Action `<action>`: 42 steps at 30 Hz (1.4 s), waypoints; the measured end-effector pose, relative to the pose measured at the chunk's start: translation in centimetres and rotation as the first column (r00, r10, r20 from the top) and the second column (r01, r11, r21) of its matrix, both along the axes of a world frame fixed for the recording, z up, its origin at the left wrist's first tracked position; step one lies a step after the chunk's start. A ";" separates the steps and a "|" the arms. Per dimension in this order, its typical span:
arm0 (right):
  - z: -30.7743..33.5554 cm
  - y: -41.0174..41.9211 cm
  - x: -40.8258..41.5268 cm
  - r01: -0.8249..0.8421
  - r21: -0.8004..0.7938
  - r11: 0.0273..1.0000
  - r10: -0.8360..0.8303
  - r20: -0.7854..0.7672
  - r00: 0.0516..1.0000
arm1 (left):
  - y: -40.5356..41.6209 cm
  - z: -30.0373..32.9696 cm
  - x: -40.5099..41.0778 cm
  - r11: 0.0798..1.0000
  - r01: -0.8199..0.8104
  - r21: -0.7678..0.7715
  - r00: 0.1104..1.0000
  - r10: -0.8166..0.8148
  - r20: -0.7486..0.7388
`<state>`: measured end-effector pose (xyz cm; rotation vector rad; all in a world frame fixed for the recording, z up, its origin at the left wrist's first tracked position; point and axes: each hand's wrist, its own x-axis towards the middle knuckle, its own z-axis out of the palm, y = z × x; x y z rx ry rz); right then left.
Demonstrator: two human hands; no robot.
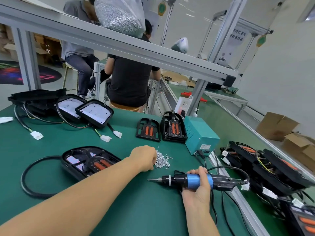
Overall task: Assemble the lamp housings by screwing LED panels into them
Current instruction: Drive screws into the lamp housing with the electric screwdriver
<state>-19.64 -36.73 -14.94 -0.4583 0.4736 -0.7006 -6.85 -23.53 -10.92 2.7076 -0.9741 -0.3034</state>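
At nine o'clock on the green table [119,210] lies a black lamp housing [88,160] with one orange-slotted LED panel [100,163] sitting in it; the left forearm crosses over its right edge and hides that part. A black cable loop [32,176] curls off its left side. At ten o'clock two more housings [85,109] lean face-up showing white panels, in front of a black stack whose count is hard to make out; four white connectors [36,135] trail from their wires. At the centre the left hand [144,158] rests knuckles-up on one loose pile of small silver screws [162,160]; its fingers curl down into the pile, hidden, so whether they pinch a screw I cannot tell. At twelve o'clock stand two black frames with orange slots [148,130]. At four o'clock the right hand [198,183] grips one blue electric screwdriver [192,180], fingers wrapped round its barrel, bit pointing left. One teal power box [199,133] sits at two o'clock. At three o'clock a heap of housings [265,167] runs off the frame's edge.
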 end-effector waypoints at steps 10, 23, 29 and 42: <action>0.2 0.2 0.0 0.021 -0.010 1.000 -0.022 -0.009 1.000 | -0.8 -0.9 -1.0 0.997 -0.029 0.075 0.993 0.020 0.116; 1.1 0.3 -0.3 -0.006 0.016 1.000 0.007 -0.018 1.000 | -0.3 -0.6 -1.9 0.981 -0.047 0.187 0.989 0.020 0.145; 2.9 0.1 -0.5 0.050 -0.126 0.991 -0.048 0.015 0.999 | 1.1 1.5 -1.5 0.919 -0.171 -0.356 0.985 0.167 -0.044; 11.3 3.7 0.4 0.026 -0.160 0.987 0.027 0.321 0.947 | 9.6 5.6 -0.8 0.378 -0.545 -0.749 0.740 -0.204 -0.641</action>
